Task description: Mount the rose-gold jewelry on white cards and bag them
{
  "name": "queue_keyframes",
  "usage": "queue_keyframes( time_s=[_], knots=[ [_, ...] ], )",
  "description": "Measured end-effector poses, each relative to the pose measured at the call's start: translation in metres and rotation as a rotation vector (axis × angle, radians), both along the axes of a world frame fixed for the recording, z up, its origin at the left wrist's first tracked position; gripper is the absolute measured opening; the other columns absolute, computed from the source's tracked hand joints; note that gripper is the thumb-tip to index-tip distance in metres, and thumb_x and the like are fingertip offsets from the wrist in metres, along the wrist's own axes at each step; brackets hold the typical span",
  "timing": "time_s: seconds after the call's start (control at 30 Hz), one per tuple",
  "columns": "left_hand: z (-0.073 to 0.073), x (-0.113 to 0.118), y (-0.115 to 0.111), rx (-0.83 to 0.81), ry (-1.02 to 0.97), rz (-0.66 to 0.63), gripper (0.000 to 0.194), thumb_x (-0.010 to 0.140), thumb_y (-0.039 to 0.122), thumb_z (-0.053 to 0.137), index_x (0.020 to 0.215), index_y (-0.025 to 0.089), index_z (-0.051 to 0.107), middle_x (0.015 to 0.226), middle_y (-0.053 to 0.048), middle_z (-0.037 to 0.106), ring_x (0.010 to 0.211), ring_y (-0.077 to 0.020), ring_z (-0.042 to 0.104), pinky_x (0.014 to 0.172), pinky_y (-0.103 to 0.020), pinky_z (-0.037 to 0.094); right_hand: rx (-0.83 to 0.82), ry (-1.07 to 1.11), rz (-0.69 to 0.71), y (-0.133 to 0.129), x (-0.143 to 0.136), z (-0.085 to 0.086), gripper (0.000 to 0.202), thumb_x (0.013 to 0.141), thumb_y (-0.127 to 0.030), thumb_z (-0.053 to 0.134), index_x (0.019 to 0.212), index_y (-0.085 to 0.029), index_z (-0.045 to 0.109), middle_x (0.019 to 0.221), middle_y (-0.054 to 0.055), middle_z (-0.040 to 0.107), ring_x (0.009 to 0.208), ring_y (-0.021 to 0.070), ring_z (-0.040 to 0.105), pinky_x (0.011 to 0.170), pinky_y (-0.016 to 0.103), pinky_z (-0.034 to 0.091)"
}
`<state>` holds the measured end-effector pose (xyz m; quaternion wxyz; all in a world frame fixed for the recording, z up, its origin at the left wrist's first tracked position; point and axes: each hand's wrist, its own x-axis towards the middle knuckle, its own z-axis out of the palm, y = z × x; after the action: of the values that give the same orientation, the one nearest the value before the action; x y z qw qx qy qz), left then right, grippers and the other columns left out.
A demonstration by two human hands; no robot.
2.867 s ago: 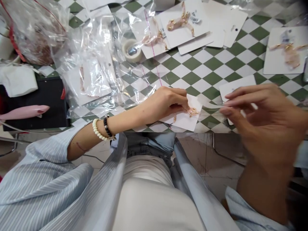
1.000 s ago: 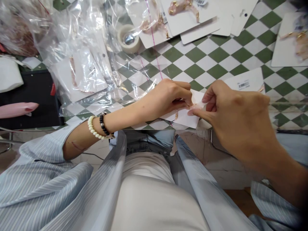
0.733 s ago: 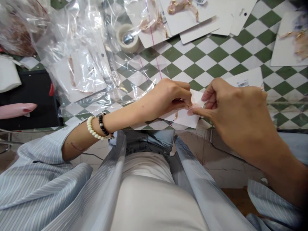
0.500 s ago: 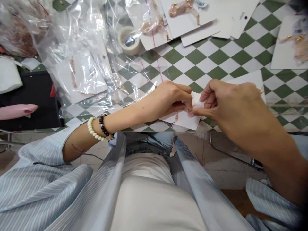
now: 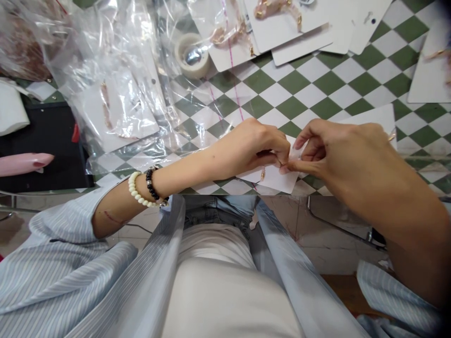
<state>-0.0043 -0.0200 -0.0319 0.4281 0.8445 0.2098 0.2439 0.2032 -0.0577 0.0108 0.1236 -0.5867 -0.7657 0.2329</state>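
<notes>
My left hand [image 5: 259,145] and my right hand [image 5: 338,150] meet fingertip to fingertip over a white card [image 5: 283,182] near the table's front edge. Both are closed in a pinch. What lies between the fingertips is mostly hidden; a small translucent piece shows beside the right fingers. A small gold-and-pink jewelry piece [image 5: 262,174] rests on the card, below the left fingers. Behind my right hand another white card [image 5: 378,119] sticks out, with a bit of gold at its edge.
Clear plastic bags [image 5: 120,70] holding carded pieces cover the left. A tape roll [image 5: 192,56] sits at the back. Several white cards with pink-and-gold jewelry [image 5: 278,11] lie beyond, and one more card [image 5: 423,84] at right. A pink tool [image 5: 24,163] rests over a black tray [image 5: 52,136].
Both hands and the card beneath appear slightly farther right, and the table things have shifted a little in view too. The fingers keep their pinch.
</notes>
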Motion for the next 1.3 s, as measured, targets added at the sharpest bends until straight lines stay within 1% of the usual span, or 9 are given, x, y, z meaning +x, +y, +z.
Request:
queue_keyframes(
  time_s=[0.1, 0.23, 0.33, 0.4, 0.53, 0.67, 0.93, 1.1, 1.3],
  knots=[
    [0.000, 0.000, 0.000, 0.006, -0.023, -0.003, 0.018, 0.095, 0.014, 0.060, 0.081, 0.018, 0.072, 0.089, -0.004, 0.075, 0.083, -0.0128, 0.069, 0.077, -0.024, 0.051, -0.031, -0.117, 0.081, 0.001, -0.004, 0.004, 0.025, 0.072, -0.024, 0.083, 0.082, -0.022, 0.060, 0.060, -0.004, 0.064, 0.056, 0.0169, 0.059, 0.050, 0.028, 0.036],
    [0.001, 0.000, 0.000, 0.017, -0.043, -0.008, 0.017, 0.094, 0.012, 0.060, 0.081, 0.016, 0.071, 0.087, -0.003, 0.075, 0.081, -0.0115, 0.068, 0.074, -0.021, 0.050, -0.082, -0.072, -0.050, -0.003, -0.012, 0.007, 0.028, 0.072, -0.021, 0.085, 0.092, -0.024, 0.067, 0.059, -0.007, 0.062, 0.054, 0.0132, 0.060, 0.050, 0.026, 0.039],
    [0.001, 0.000, 0.000, 0.030, -0.022, 0.007, 0.016, 0.093, 0.008, 0.061, 0.083, 0.015, 0.071, 0.085, -0.003, 0.075, 0.080, -0.0111, 0.067, 0.073, -0.020, 0.049, -0.087, -0.037, -0.095, -0.006, -0.015, 0.006, 0.062, 0.067, -0.025, 0.090, 0.122, -0.032, 0.063, 0.062, -0.010, 0.062, 0.057, 0.0116, 0.061, 0.055, 0.025, 0.041],
    [0.002, 0.000, 0.000, 0.033, -0.012, 0.012, 0.015, 0.093, 0.009, 0.060, 0.084, 0.014, 0.071, 0.086, -0.004, 0.074, 0.081, -0.0111, 0.067, 0.074, -0.020, 0.049, -0.057, -0.033, -0.147, -0.008, -0.014, 0.003, 0.076, 0.062, -0.028, 0.093, 0.129, -0.031, 0.057, 0.064, -0.011, 0.061, 0.056, 0.0100, 0.058, 0.055, 0.024, 0.040],
    [0.002, 0.000, -0.001, 0.006, 0.004, 0.008, 0.017, 0.095, 0.010, 0.058, 0.086, 0.014, 0.072, 0.091, -0.005, 0.075, 0.086, -0.0118, 0.068, 0.077, -0.021, 0.050, 0.142, 0.036, -0.227, -0.014, -0.007, -0.009, 0.054, 0.052, -0.033, 0.096, 0.085, -0.019, 0.056, 0.062, -0.011, 0.048, 0.051, 0.0047, 0.040, 0.050, 0.023, 0.032],
    [0.003, 0.000, -0.002, -0.005, 0.015, 0.024, 0.016, 0.094, 0.007, 0.059, 0.088, 0.014, 0.072, 0.093, -0.005, 0.075, 0.089, -0.0123, 0.068, 0.079, -0.022, 0.051, 0.305, 0.149, -0.167, -0.027, -0.002, -0.022, 0.045, 0.066, -0.031, 0.090, 0.061, -0.017, 0.047, 0.055, -0.009, 0.043, 0.050, 0.0046, 0.034, 0.048, 0.024, 0.028],
    [0.005, 0.001, -0.002, -0.024, 0.062, 0.028, 0.015, 0.094, 0.010, 0.060, 0.088, 0.016, 0.073, 0.092, -0.003, 0.075, 0.088, -0.0134, 0.068, 0.081, -0.024, 0.052, 0.502, 0.216, -0.049, -0.039, -0.003, -0.034, 0.010, 0.078, -0.017, 0.081, 0.081, -0.018, 0.071, 0.071, -0.001, 0.064, 0.059, 0.0077, 0.053, 0.053, 0.023, 0.039],
    [0.005, 0.001, -0.002, -0.012, 0.022, 0.038, 0.017, 0.092, 0.007, 0.061, 0.086, 0.016, 0.073, 0.088, -0.001, 0.075, 0.085, -0.0124, 0.069, 0.078, -0.022, 0.052, 0.479, 0.219, -0.010, -0.039, -0.003, -0.035, 0.011, 0.079, -0.015, 0.078, 0.086, -0.023, 0.074, 0.087, 0.004, 0.071, 0.090, 0.0236, 0.065, 0.076, 0.039, 0.053],
    [0.006, 0.002, -0.003, -0.020, 0.006, 0.036, 0.019, 0.091, 0.002, 0.060, 0.084, 0.014, 0.073, 0.088, -0.002, 0.075, 0.085, -0.0127, 0.069, 0.079, -0.022, 0.051, 0.515, 0.258, 0.033, -0.041, -0.003, -0.038, 0.026, 0.076, -0.006, 0.078, 0.095, -0.024, 0.074, 0.094, 0.003, 0.074, 0.093, 0.0242, 0.064, 0.080, 0.043, 0.053]
  ],
)
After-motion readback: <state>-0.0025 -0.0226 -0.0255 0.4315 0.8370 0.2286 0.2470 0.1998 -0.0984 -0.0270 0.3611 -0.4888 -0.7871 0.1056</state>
